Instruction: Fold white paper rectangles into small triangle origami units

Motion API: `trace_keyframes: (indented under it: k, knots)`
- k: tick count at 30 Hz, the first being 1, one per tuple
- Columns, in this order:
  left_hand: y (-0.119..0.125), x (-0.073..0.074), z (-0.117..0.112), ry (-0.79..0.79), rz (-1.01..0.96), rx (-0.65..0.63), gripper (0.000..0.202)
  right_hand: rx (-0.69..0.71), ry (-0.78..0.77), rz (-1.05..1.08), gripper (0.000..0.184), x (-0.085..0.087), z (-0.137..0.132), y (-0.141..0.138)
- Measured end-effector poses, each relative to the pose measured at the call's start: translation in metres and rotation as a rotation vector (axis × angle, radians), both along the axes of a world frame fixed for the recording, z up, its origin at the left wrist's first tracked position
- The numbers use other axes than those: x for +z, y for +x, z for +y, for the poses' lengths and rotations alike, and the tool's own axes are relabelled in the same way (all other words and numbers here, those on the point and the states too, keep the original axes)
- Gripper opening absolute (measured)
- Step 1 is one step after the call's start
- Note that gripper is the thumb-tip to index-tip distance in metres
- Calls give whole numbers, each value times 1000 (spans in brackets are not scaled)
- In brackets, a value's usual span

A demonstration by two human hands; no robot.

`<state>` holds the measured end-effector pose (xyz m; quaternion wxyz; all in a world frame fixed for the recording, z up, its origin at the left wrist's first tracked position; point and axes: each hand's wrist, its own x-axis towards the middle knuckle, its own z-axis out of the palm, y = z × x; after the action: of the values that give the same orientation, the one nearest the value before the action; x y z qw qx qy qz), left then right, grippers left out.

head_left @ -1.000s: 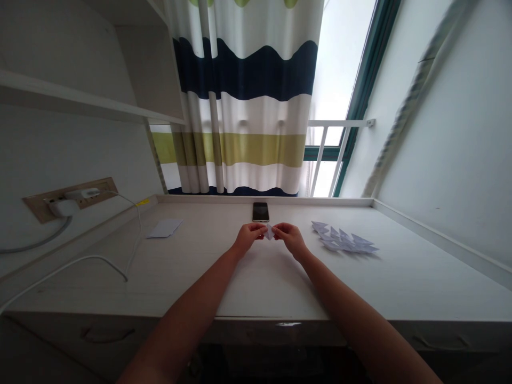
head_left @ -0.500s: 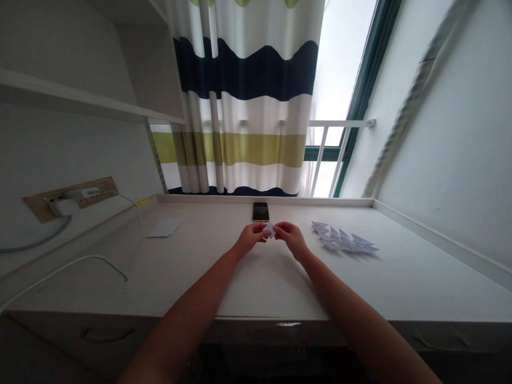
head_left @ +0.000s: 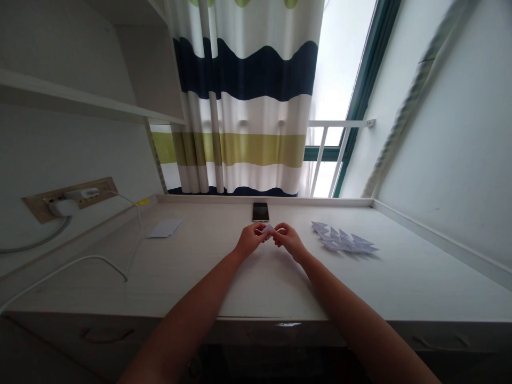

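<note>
1. Small folded white paper piece (head_left: pixel 269 229): held in the air above the desk, btwn both hands, just in front of the phone. Exact fold shape is hard to tell, as it's tiny & partly hidden by fingers.
2. L hand (head_left: pixel 250 240): closed, fingertips pinching the paper's left side.
3. R hand (head_left: pixel 288 239): also closed on the paper, pinching its right side. Both forearms reach in from the bottom of the view, wrists apart, hands nearly touching.
4. Smartphone (head_left: pixel 261 212): flat, dark screen up, by the desk's back edge, just beyond the hands.
5. Folded paper triangles (head_left: pixel 342 239): loose overlapping cluster on the desk, right of R hand, near but not touching it.
6. White paper slip (head_left: pixel 165 228): flat on the desk, well left of L hand.
7. White cable (head_left: pixel 80 261): loops across the desk's left side, up to a plug (head_left: pixel 60 207) in a wall socket panel (head_left: pixel 70 199).
8. White desk (head_left: pixel 264 288): holds all of the above; drawers below front edge.
9. Beyond: striped curtain (head_left: pixel 244 96) w/ window railing (head_left: pixel 324 144) to its right; wall shelf (head_left: pixel 60 96) upper left.
</note>
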<state>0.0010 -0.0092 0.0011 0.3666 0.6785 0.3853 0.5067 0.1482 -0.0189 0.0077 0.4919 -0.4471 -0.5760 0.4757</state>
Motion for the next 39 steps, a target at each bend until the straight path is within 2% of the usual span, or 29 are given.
trace_keyframes:
  k: [6,11,22,30,39]
  knots:
    - [-1,2,-1,-26,-5,-57,27,31,-33,87,32,-2,3,0]
    - [-1,1,1,-14,23,-40,24,52,-10,84,32,-6,6,2]
    - [0,2,-2,57,90,93,13,-6,214,-137,30,-9,5,2]
    - [-2,0,-1,40,92,79,13,43,166,-74,32,-13,8,1]
    - [0,3,-4,49,100,83,10,65,200,-47,31,-12,6,-4]
